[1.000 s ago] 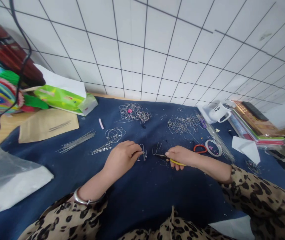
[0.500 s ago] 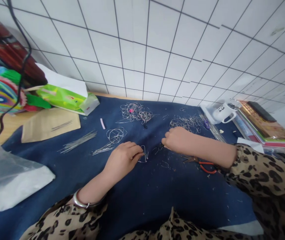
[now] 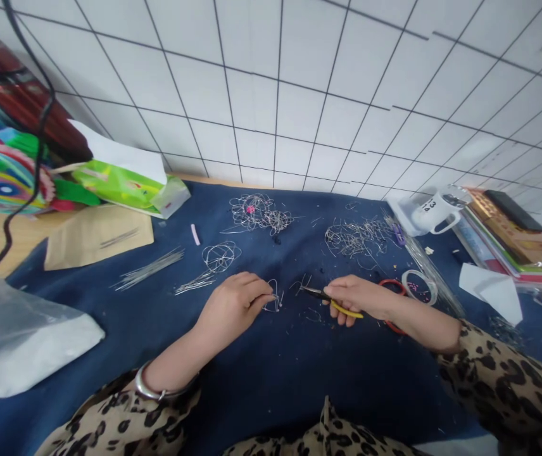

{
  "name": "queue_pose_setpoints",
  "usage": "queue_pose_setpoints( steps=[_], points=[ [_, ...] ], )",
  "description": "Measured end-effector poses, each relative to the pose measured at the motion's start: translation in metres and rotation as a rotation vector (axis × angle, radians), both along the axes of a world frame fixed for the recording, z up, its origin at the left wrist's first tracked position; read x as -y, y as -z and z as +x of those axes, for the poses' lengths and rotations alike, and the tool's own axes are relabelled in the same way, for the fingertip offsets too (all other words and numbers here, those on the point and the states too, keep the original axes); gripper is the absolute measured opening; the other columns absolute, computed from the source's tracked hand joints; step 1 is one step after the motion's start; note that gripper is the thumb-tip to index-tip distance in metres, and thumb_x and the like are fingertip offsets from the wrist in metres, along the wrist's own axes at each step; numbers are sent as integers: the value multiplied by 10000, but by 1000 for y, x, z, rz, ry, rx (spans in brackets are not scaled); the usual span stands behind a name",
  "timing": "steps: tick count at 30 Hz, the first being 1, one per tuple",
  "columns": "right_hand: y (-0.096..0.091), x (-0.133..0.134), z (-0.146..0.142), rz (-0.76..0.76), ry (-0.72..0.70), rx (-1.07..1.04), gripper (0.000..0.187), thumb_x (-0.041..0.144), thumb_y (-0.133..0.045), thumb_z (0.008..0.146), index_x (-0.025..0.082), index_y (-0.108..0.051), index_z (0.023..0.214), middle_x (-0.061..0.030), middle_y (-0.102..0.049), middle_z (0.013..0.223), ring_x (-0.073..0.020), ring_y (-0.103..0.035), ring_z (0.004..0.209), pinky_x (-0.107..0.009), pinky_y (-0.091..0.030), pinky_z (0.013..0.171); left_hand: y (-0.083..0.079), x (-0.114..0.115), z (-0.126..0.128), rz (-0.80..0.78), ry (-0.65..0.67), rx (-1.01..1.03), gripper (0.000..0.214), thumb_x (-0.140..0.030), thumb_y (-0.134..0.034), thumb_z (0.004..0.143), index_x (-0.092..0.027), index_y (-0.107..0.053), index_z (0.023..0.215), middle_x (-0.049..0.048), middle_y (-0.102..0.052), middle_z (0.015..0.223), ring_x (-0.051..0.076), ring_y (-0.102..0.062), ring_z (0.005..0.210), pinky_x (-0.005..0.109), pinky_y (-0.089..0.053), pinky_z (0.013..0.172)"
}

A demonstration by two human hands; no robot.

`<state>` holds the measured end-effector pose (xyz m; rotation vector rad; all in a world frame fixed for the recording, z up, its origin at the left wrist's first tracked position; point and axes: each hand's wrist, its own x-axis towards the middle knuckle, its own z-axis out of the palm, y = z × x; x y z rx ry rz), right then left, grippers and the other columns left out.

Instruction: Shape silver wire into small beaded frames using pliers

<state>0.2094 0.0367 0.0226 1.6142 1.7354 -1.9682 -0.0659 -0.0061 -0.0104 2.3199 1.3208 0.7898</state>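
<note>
My left hand [image 3: 233, 304] rests on the blue cloth [image 3: 271, 373] with its fingers pinched on a small bent wire piece [image 3: 273, 299]. My right hand [image 3: 356, 296] lies to the right of it, closed round yellow-handled pliers [image 3: 332, 303]. The pliers' dark tip points left and grips a short wire piece [image 3: 302, 285] close to the left hand's wire. Both forearms come in from below in leopard-print sleeves, and a metal bangle [image 3: 157, 386] circles the left wrist.
Straight wires [image 3: 150, 269], a wire coil [image 3: 221, 255] and tangled wire heaps [image 3: 259, 214] [image 3: 356, 235] lie beyond the hands. Red-handled scissors [image 3: 392, 288] and a tape ring [image 3: 418, 286] sit at right, with a white mug [image 3: 435, 212] and stacked books [image 3: 513, 237]. A plastic bag [image 3: 19, 335] and green tissue pack [image 3: 119, 183] are at left.
Half a second ago my right hand was reaching up toward the wire heap without the pliers; now it is back beside the left hand, holding the yellow pliers. The left hand stayed put.
</note>
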Motion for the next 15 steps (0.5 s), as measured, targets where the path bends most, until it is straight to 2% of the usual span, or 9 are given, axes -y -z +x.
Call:
queue_pose_setpoints(
  steps=[4, 15],
  points=[
    [11, 2, -5, -53, 85, -40, 367, 490, -441, 865, 143, -555, 890, -44, -628, 714, -118, -617, 553, -209, -506, 462, 0, 0, 0, -15, -3, 18, 127, -227, -525, 860, -184, -644, 854, 40, -655, 816, 177, -577, 777, 324, -471, 722],
    [14, -10, -18, -104, 123, 54, 320, 418, -415, 890, 133, -557, 860, -65, -634, 663, -134, -623, 500, -224, -518, 436, 1, 2, -1, -25, 34, 45, 161, -191, -501, 868, -176, -640, 947, 54, -657, 886, 186, -581, 842, 347, -469, 781]
  ],
)
